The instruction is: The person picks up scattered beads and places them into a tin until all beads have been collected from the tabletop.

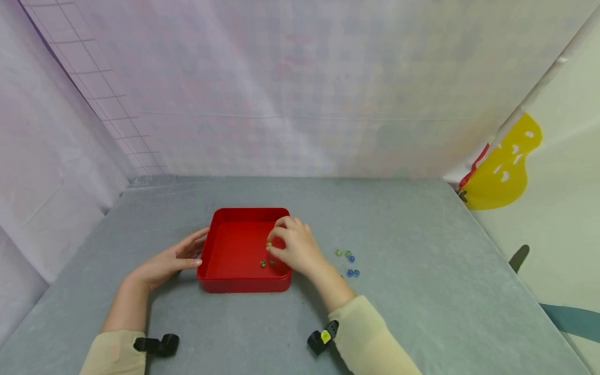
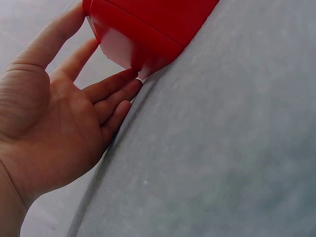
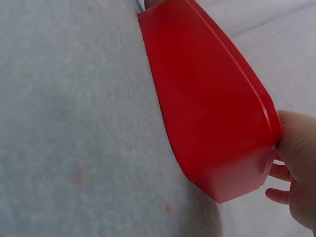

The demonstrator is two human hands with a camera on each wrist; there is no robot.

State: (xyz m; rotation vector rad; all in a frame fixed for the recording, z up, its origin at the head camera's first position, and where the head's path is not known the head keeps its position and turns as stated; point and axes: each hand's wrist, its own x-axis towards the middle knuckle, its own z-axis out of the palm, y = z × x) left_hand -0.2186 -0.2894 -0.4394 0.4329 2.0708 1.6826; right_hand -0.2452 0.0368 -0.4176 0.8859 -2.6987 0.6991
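A square red tray (image 1: 239, 284) with raised walls stands on the grey table. My left hand (image 1: 165, 264) touches its left wall, thumb at the rim and fingers spread along the outside; in the left wrist view the fingertips of this hand (image 2: 64, 111) meet the red wall. Over the tray's right side, my right hand (image 1: 297, 249) pinches a small yellowish marble (image 1: 269, 244) between thumb and finger. Two marbles, one of them a greenish marble (image 1: 263, 264), lie on the tray floor below. In the right wrist view the tray wall (image 3: 207, 94) hides the pinching fingertips.
Right of the tray lie several loose marbles: a yellow-green marble (image 1: 339, 252), a green marble (image 1: 348, 254) and blue marbles (image 1: 350, 273). Pale curtains (image 1: 300, 94) hang behind and at both sides of the table.
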